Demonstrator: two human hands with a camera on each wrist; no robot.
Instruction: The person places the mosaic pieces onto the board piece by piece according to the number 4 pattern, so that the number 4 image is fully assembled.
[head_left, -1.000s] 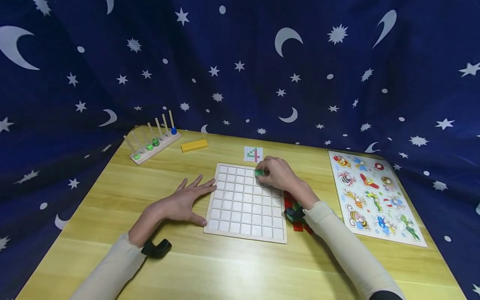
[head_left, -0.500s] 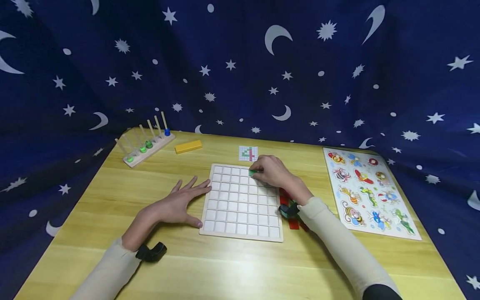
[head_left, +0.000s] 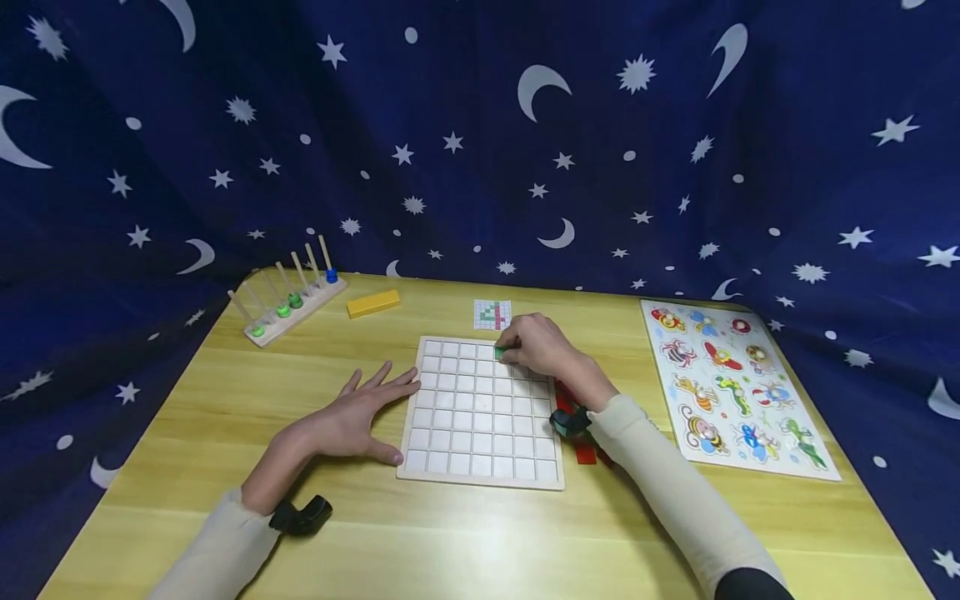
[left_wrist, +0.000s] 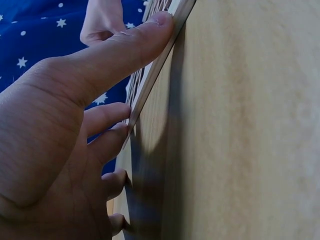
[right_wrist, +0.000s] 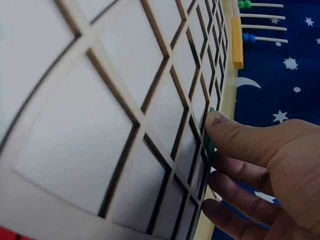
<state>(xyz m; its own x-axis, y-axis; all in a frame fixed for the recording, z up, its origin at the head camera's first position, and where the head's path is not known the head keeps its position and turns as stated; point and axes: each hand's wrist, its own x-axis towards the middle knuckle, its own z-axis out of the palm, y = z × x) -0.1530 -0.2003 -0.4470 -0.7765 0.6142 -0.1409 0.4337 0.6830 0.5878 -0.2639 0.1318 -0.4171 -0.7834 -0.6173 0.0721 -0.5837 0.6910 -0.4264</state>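
Note:
A wooden grid board (head_left: 463,419) with white square cells lies in the middle of the table. My right hand (head_left: 542,345) pinches a small green tile (head_left: 498,353) over a cell in the board's far row. In the right wrist view the green tile (right_wrist: 210,142) sits at thumb and fingertips, against the grid; its lower part is hidden. My left hand (head_left: 347,425) has its fingers spread, thumb and a fingertip touching the board's left edge. A small card (head_left: 491,315) with green and red squares lies just beyond the board.
Red tiles (head_left: 586,452) lie partly hidden under my right forearm. At the far left stands a pegged rack (head_left: 296,313) with green and blue beads, beside a yellow block (head_left: 373,304). An insect picture puzzle (head_left: 738,392) lies on the right.
The head view has shifted a little. My right hand has lowered the green tile slightly onto the far row of the board. My left hand keeps its place at the board's edge.

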